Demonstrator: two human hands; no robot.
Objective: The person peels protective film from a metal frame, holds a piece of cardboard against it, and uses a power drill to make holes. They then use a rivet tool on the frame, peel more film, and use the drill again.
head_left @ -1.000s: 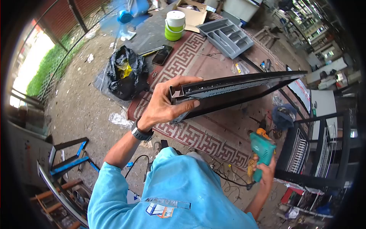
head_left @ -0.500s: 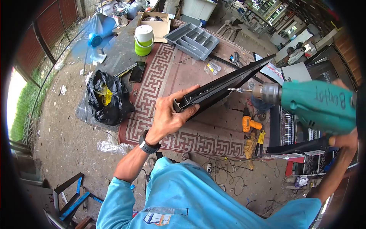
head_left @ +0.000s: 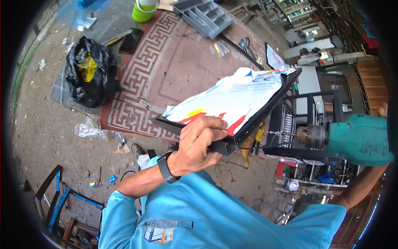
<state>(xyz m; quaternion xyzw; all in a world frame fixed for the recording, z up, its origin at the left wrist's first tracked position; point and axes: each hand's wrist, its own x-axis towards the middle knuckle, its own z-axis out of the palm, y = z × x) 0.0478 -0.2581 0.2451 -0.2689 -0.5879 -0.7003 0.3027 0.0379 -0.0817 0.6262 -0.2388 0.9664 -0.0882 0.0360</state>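
Note:
My left hand (head_left: 202, 143) grips the near corner of a black metal frame (head_left: 269, 103), fingers over its edge. A white printed sheet (head_left: 232, 95) with red, yellow and blue marks covers the frame's face. At the right, a green power drill (head_left: 358, 139) with a long bit points left toward the frame, the bit apart from it. My right hand (head_left: 383, 110) is on the drill's handle at the right edge, mostly hidden behind the drill.
A patterned red mat (head_left: 145, 74) lies beyond the frame, with a grey cutlery tray (head_left: 203, 18) and a phone (head_left: 131, 40) near it. A black plastic bag (head_left: 89, 72) sits left. Blue-taped metal frames (head_left: 60, 207) stand lower left.
The black frame has tilted and turned, so its white printed sheet now shows. The view has shifted, and the drill sits lower and further right. Both hands keep their holds.

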